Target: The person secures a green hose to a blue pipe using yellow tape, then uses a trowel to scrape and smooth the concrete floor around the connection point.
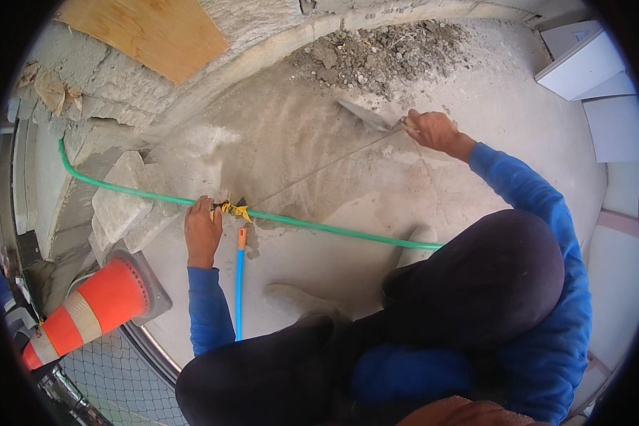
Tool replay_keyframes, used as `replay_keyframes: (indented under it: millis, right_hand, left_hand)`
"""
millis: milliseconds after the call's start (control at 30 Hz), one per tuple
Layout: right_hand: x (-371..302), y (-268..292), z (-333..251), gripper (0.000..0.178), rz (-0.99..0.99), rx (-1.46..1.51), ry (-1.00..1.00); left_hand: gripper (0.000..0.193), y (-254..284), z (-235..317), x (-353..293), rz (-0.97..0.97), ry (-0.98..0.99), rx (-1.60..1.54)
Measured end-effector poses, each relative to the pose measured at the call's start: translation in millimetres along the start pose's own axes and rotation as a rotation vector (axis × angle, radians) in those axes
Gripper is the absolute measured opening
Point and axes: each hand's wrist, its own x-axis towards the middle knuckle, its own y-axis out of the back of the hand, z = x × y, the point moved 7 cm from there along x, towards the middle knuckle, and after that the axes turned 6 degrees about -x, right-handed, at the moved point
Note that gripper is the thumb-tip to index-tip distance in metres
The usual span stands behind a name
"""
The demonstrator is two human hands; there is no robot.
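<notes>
My left hand [203, 234] is closed around a green hose [142, 193], beside a joint bound with yellow and black wrapping [233, 209]. The hose crosses in front of me from the left wall to below my right knee. Out to the right, my right hand [433, 132] grips a trowel; its flat grey blade [363, 114] points left, above the damp concrete floor [291, 142]. A thin straight line [326, 167] stretches between the bound joint and the trowel; whether it is cord or a water jet I cannot tell. The trowel's handle is mostly hidden in my fingers.
Rubble [383, 60] lies along the far curb. A blue rod with an orange tip [240, 284] lies near my left forearm. Broken slabs [124, 195], an orange traffic cone [96, 309] and wire mesh [121, 376] are at left. White panels [582, 60] stand far right; plywood [149, 32] sits far left.
</notes>
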Motion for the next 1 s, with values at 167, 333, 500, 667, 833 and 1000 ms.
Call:
replay_keyframes:
  millis: [167,333,500,667,833,1000]
  right_hand:
    - [31.5,13.3,166.6,0.053,-0.184,0.464,-0.535]
    - [8.3,57.8,136.8,0.057,-0.389,1.197,-0.757]
    - [37.3,52.9,-17.1,0.056,-0.335,0.953,-0.334]
    - [109.8,5.1,-95.9,0.053,-0.048,0.429,0.014]
    - [113.3,-9.0,15.6,0.061,0.036,0.267,-0.199]
    - [70.7,-0.7,6.8,0.063,-0.134,0.645,-0.462]
  left_hand:
    - [0.031,3.0,29.2,-38.6,0.054,0.055,-0.112]
    - [0.038,-4.5,29.0,-105.4,0.12,0.287,-0.197]
    - [0.047,-52.0,9.6,-145.5,0.101,0.496,-0.171]
    - [0.049,-75.4,6.2,-157.5,0.025,0.478,-0.136]
    - [0.041,-73.6,-2.8,-162.7,-0.009,0.469,-0.114]
    - [0.032,-79.3,-5.3,-186.9,-0.039,0.466,-0.154]
